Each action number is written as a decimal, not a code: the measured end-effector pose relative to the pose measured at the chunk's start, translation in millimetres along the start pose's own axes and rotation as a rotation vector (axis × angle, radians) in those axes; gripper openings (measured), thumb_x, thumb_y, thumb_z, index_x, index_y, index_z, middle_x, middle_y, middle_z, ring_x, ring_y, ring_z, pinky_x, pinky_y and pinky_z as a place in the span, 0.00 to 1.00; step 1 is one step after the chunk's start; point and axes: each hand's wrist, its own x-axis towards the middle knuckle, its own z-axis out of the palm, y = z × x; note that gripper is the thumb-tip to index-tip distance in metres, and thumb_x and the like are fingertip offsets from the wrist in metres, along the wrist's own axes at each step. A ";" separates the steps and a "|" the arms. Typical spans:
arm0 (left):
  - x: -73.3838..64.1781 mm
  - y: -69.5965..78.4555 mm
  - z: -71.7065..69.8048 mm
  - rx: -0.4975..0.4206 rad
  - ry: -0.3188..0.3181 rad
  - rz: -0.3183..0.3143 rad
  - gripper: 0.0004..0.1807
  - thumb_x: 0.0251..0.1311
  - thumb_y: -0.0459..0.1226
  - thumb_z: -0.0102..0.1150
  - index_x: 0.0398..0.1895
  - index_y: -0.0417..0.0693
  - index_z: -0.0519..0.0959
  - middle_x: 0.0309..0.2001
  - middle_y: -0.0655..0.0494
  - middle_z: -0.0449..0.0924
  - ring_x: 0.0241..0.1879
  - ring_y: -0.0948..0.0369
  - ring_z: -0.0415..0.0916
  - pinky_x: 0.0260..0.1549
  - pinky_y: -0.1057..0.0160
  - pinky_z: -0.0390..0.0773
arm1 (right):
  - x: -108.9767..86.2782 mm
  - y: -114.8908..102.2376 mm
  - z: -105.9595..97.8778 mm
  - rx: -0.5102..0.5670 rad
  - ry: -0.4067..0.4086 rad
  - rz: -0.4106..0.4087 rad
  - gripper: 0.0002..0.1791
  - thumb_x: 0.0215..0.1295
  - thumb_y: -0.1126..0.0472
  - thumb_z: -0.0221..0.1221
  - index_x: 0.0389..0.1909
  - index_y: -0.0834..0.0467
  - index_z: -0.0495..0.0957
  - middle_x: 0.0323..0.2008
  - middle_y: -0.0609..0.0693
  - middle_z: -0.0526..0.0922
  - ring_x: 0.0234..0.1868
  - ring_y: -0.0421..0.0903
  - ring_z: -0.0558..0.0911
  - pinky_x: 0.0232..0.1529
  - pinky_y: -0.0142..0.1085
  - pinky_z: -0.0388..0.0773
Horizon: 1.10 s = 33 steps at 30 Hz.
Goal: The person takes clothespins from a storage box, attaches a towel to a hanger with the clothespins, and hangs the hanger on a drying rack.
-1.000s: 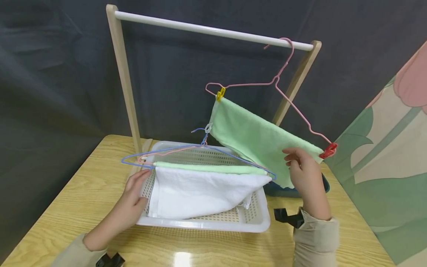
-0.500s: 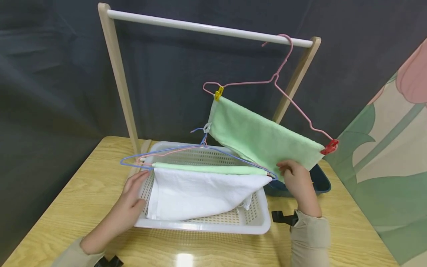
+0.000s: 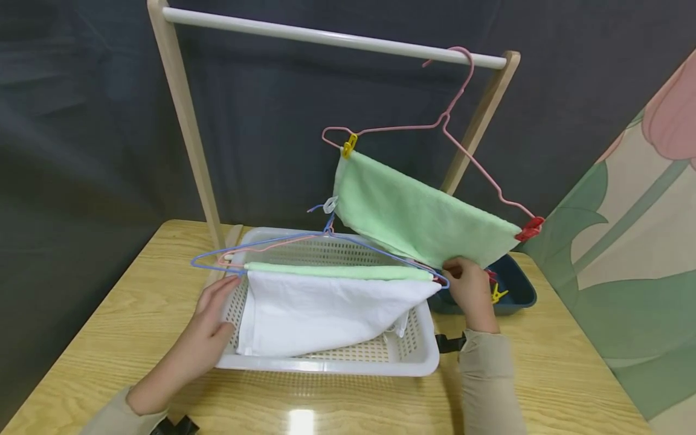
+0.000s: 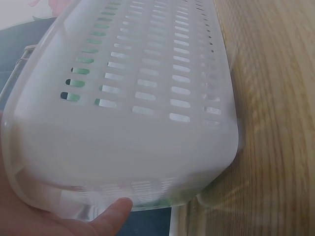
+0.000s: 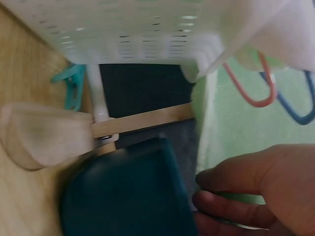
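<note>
A pale green towel [image 3: 413, 205] hangs aslant from a pink hanger [image 3: 435, 127], held by a yellow clothespin [image 3: 350, 145] and a red clothespin [image 3: 530, 229]. My right hand [image 3: 469, 290] pinches the towel's lower edge; in the right wrist view, thumb and finger meet at that edge. A white towel [image 3: 326, 314] and another green towel [image 3: 337, 272] lie over hangers across the white basket [image 3: 326, 365]. My left hand [image 3: 203, 332] rests at the basket's left rim, fingers extended, with fingertips near the end of the blue hanger [image 3: 212, 266]. Its thumb lies outside the basket wall.
A white rod [image 3: 326, 37] on wooden posts [image 3: 190, 133] spans the back and carries the pink hanger. Behind my right hand stands a dark blue bin [image 3: 516, 284] with a yellow clothespin [image 3: 497, 295]. A teal clothespin [image 5: 74, 87] lies near the basket.
My right hand has moved left and slightly down across the green towel. The towel's lower part has shifted up and left, uncovering more of the bin. My left hand stays nearly still.
</note>
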 end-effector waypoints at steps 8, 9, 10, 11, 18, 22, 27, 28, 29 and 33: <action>0.4 0.7 -0.3 -0.040 -0.004 -0.017 0.41 0.56 0.15 0.45 0.77 0.34 0.54 0.75 0.35 0.47 0.69 0.38 0.54 0.58 0.40 0.64 | 4.8 8.4 10.9 -0.073 -0.015 0.055 0.09 0.65 0.63 0.62 0.35 0.68 0.84 0.33 0.64 0.85 0.33 0.62 0.82 0.35 0.56 0.78; 0.3 0.4 -0.3 -0.037 -0.003 -0.016 0.41 0.56 0.15 0.45 0.77 0.34 0.55 0.74 0.35 0.48 0.68 0.39 0.56 0.56 0.44 0.67 | 5.5 9.2 12.2 -0.086 -0.023 0.052 0.10 0.64 0.63 0.62 0.35 0.68 0.84 0.32 0.64 0.84 0.32 0.62 0.82 0.35 0.56 0.78; 0.2 0.1 -0.1 -0.035 -0.002 -0.016 0.41 0.56 0.15 0.46 0.77 0.34 0.55 0.74 0.35 0.48 0.67 0.40 0.56 0.56 0.51 0.68 | 6.4 9.9 13.8 -0.098 -0.031 0.052 0.10 0.64 0.62 0.62 0.34 0.68 0.84 0.32 0.64 0.84 0.32 0.62 0.82 0.34 0.57 0.77; 0.1 0.0 -0.1 -0.027 -0.002 -0.015 0.41 0.56 0.16 0.46 0.77 0.34 0.55 0.74 0.35 0.48 0.66 0.40 0.57 0.54 0.53 0.69 | 7.0 10.4 15.3 -0.107 -0.038 0.054 0.10 0.63 0.62 0.62 0.34 0.67 0.83 0.32 0.64 0.84 0.31 0.63 0.81 0.34 0.57 0.77; 0.9 -0.2 0.3 -0.035 0.002 -0.011 0.42 0.55 0.15 0.46 0.77 0.34 0.55 0.74 0.35 0.48 0.69 0.38 0.55 0.58 0.42 0.65 | 6.7 11.8 25.5 -0.170 -0.062 0.067 0.12 0.65 0.61 0.58 0.39 0.67 0.82 0.37 0.68 0.84 0.37 0.69 0.83 0.36 0.62 0.77; 1.3 0.5 -0.3 -0.042 0.004 -0.017 0.42 0.54 0.15 0.45 0.77 0.34 0.54 0.75 0.35 0.47 0.69 0.38 0.55 0.55 0.36 0.66 | 6.9 12.8 27.6 -0.179 -0.081 0.084 0.11 0.65 0.63 0.58 0.38 0.68 0.81 0.37 0.69 0.84 0.38 0.69 0.83 0.37 0.62 0.77; 2.2 0.7 0.4 -0.056 0.003 -0.014 0.42 0.54 0.15 0.46 0.77 0.33 0.55 0.75 0.35 0.47 0.70 0.37 0.53 0.59 0.32 0.62 | 10.5 16.0 28.4 -0.194 -0.124 0.113 0.11 0.65 0.64 0.56 0.36 0.70 0.78 0.39 0.72 0.82 0.40 0.72 0.81 0.39 0.63 0.76; 2.2 0.6 0.8 -0.057 0.003 -0.013 0.42 0.55 0.15 0.46 0.76 0.33 0.55 0.75 0.35 0.47 0.70 0.37 0.53 0.59 0.32 0.61 | 11.1 16.4 28.4 -0.196 -0.131 0.118 0.11 0.65 0.64 0.55 0.35 0.70 0.78 0.39 0.73 0.82 0.41 0.72 0.81 0.39 0.63 0.75; 2.2 0.6 0.9 -0.057 0.002 -0.014 0.41 0.55 0.15 0.46 0.76 0.33 0.55 0.75 0.35 0.47 0.70 0.36 0.53 0.60 0.31 0.61 | 11.8 16.8 28.5 -0.195 -0.138 0.123 0.11 0.65 0.64 0.55 0.35 0.71 0.77 0.39 0.73 0.81 0.41 0.73 0.81 0.40 0.64 0.75; 1.8 0.9 0.2 -0.038 0.003 -0.017 0.41 0.55 0.15 0.46 0.77 0.34 0.55 0.75 0.35 0.47 0.69 0.37 0.54 0.57 0.36 0.66 | 13.6 16.6 28.9 -0.179 -0.149 0.128 0.10 0.65 0.65 0.55 0.35 0.72 0.76 0.39 0.74 0.81 0.42 0.73 0.81 0.40 0.64 0.75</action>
